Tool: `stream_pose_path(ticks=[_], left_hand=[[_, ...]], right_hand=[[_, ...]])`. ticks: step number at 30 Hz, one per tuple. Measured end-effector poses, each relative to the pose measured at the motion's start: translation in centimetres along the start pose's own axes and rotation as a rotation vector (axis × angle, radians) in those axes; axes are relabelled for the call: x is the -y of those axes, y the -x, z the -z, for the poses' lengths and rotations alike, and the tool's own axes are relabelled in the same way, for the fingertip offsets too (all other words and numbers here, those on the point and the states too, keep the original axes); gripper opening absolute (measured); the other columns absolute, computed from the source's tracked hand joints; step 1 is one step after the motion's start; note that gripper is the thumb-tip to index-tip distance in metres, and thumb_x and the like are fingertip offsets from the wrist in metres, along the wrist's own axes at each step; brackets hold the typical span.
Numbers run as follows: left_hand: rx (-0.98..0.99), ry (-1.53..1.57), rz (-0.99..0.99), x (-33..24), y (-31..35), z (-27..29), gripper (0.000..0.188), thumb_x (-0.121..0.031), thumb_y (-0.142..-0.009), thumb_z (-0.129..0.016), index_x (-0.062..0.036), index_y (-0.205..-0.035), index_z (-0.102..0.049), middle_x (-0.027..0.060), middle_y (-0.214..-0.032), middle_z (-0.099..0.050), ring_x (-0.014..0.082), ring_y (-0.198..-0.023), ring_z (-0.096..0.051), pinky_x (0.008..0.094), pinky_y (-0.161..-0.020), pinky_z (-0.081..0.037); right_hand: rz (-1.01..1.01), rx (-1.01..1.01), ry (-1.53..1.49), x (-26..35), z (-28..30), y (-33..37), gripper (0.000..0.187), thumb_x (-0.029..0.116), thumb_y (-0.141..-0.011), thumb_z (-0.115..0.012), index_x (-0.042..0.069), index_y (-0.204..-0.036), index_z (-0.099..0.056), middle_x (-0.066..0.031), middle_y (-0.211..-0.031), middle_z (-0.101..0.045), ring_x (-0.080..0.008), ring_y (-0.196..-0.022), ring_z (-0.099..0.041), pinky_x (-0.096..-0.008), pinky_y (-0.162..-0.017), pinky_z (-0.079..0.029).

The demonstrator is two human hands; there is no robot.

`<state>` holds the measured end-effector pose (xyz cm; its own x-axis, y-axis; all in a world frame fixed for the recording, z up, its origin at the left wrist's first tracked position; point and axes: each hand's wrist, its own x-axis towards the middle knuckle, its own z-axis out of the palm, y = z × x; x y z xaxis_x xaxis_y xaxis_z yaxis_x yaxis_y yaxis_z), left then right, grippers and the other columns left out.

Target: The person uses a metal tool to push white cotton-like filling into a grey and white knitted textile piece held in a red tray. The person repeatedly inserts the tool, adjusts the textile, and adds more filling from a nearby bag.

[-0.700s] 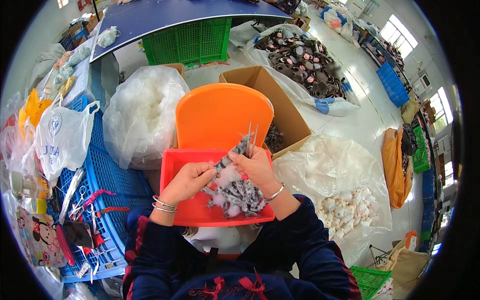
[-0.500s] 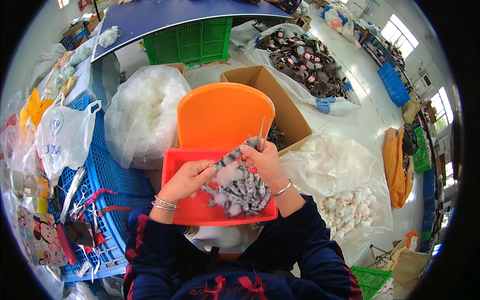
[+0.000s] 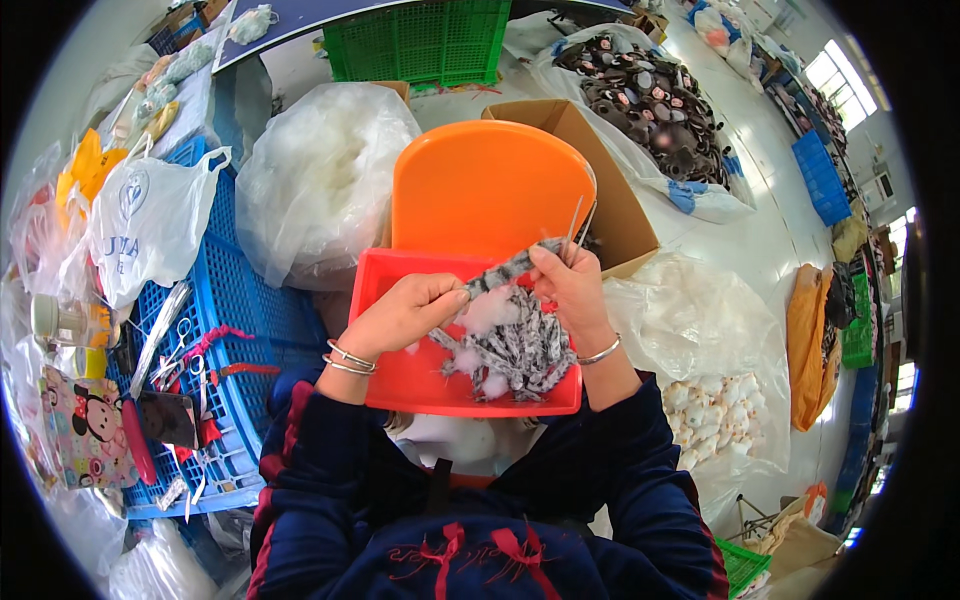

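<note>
A red tray rests on my lap and holds a heap of grey striped fabric pieces with tufts of white stuffing. My left hand pinches one end of a grey striped fabric tube. My right hand grips the tube's other end together with two thin metal rods that stick up past my fingers. Both hands hover over the tray, a little apart. White stuffing shows between them.
An orange plastic chair back stands just beyond the tray. A cardboard box is to its right, a clear bag of white stuffing to its left. A blue crate with scissors and tools sits at my left. A bag of small white toys lies at my right.
My right hand has shifted slightly right and up with the rods, stretching the striped tube out between both hands. The left hand stays near the tray's middle.
</note>
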<state>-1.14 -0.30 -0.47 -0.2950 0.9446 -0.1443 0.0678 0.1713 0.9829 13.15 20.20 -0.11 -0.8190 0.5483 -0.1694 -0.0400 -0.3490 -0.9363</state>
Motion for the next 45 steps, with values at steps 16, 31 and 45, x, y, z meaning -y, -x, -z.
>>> stream_pose_path(ticks=[16, 31, 45], left_hand=[[0.076, 0.038, 0.143, -2.4, -0.2, -1.8, 0.037, -0.030, -0.102, -0.045, -0.0014, -0.114, -0.064, 0.0040, -0.092, -0.065, 0.0113, -0.083, -0.058, 0.0252, -0.074, -0.047], [0.272, 0.044, -0.070, -0.4, -0.3, -1.4, 0.033, -0.024, -0.104, -0.037, -0.0034, -0.081, -0.050, 0.0039, -0.075, -0.055, 0.0163, -0.075, -0.053, 0.0298, -0.075, -0.044], [0.262, 0.057, 0.051, 0.2, -0.2, -0.4, 0.025, -0.022, -0.102, -0.047, -0.0028, -0.095, -0.061, 0.0011, -0.087, -0.063, 0.0102, -0.086, -0.058, 0.0256, -0.081, -0.047]], right_hand=[[-0.082, 0.267, 0.321, -0.7, -1.4, 0.6, 0.015, 0.012, -0.092, -0.065, -0.003, -0.092, -0.066, -0.0050, -0.071, -0.065, -0.0065, -0.053, -0.053, -0.0199, -0.049, -0.041], [0.096, 0.006, 0.270, 1.1, 1.1, -0.5, 0.018, 0.016, -0.094, -0.066, 0.006, -0.080, -0.060, 0.0036, -0.062, -0.053, -0.0021, -0.049, -0.042, -0.0189, -0.045, -0.033], [0.481, -0.703, 0.512, 9.0, 8.6, -1.1, 0.016, 0.022, -0.091, -0.067, 0.008, -0.086, -0.064, 0.0030, -0.063, -0.053, -0.0026, -0.044, -0.039, -0.0202, -0.038, -0.027]])
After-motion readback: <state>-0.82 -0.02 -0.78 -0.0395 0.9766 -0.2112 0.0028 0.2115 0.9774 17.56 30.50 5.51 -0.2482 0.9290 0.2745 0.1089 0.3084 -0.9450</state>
